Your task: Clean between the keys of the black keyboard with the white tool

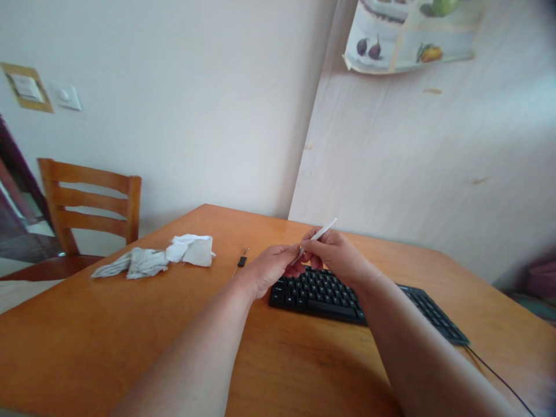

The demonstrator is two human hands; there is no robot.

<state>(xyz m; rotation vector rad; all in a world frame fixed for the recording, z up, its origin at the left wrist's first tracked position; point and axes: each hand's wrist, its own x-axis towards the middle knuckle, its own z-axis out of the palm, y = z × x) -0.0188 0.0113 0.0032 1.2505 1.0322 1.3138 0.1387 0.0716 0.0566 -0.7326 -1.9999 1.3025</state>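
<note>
A slim white stick (326, 226) slants up and to the right between my hands, above the keyboard. My right hand (332, 250) pinches it between thumb and fingers, and its upper end sticks out past them. My left hand (275, 265) is closed at the stick's lower end, thumb against it. What the lower tip looks like is hidden by the fingers. Beneath both hands lies a black keyboard (332, 308), partly covered by my right forearm.
Left of the keyboard, a small black item with thin metal ends (242, 261) lies on the wooden table (182, 336). Farther left are a crumpled white cloth (197, 250) and a greyish cloth (145, 263). A wooden chair (93, 202) stands beyond. The keyboard's cable (499, 376) trails right.
</note>
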